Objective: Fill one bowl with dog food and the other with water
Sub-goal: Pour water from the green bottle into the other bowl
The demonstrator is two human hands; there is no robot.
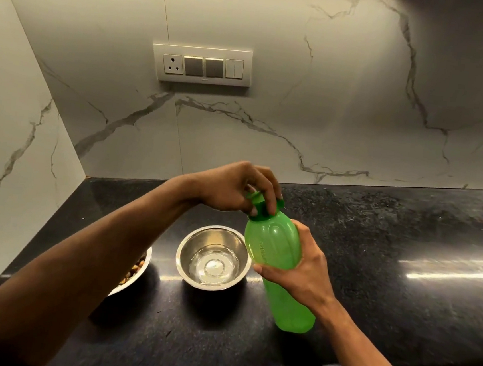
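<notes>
1. Right hand (299, 271) is wrapped around the mid-body of the green bottle (274, 255), holding it tilted, its base low over or resting on the black counter (375, 256); contact cannot be told.
2. Left hand (233, 189) is closed over the bottle's cap (261, 207), fingers pinching it from above. Whether the cap is going on or coming off cannot be told.
3. Steel bowl (213, 254) stands just left of the bottle and holds clear water, shallow in appearance.
4. Second bowl (132, 269), further left and partly hidden by the left forearm, shows brown kibble (132, 271) inside.
5. Judgement: both bowls appear served; the step in hand is probably closing the bottle.
6. Handling: the bottle is smooth translucent plastic, probably light if mostly drained, and likely slick if wet. A firm mid-body grip suits it, with thumb opposing fingers. The walls may flex under a hard squeeze.
7. The cap is small and takes a fingertip pinch and twist.
8. Risk: the bottle's base could nudge the water bowl, which is thin steel on polished stone and would likely slide easily.
</notes>
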